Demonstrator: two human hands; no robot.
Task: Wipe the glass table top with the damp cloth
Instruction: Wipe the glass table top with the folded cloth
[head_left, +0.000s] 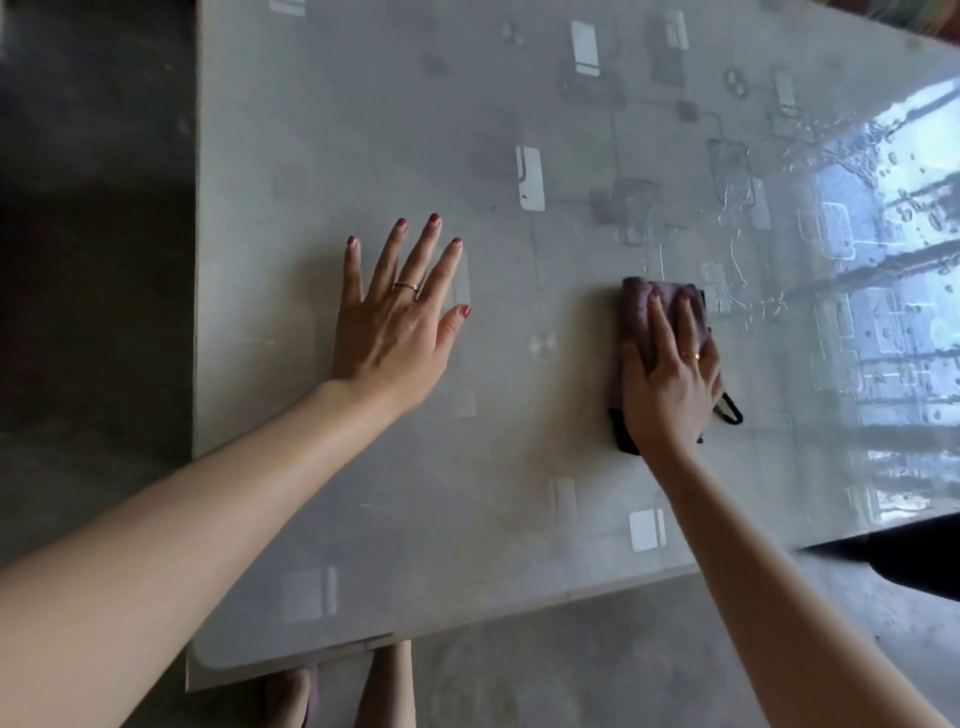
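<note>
Both forearms are bare, with no sleeves in view. The left hand wears a thin gold-coloured ring on one finger, and its nails are painted dark red. The right hand also wears a slim gold-coloured ring and the same red polish.

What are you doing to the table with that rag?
A person is wiping the glass table top with a purple cloth. The right hand presses flat on the cloth, fingers straight. The left hand lies open on the glass, fingers spread, holding nothing. Water drops and streaks show on the glass beyond and to the right of the cloth.
</note>
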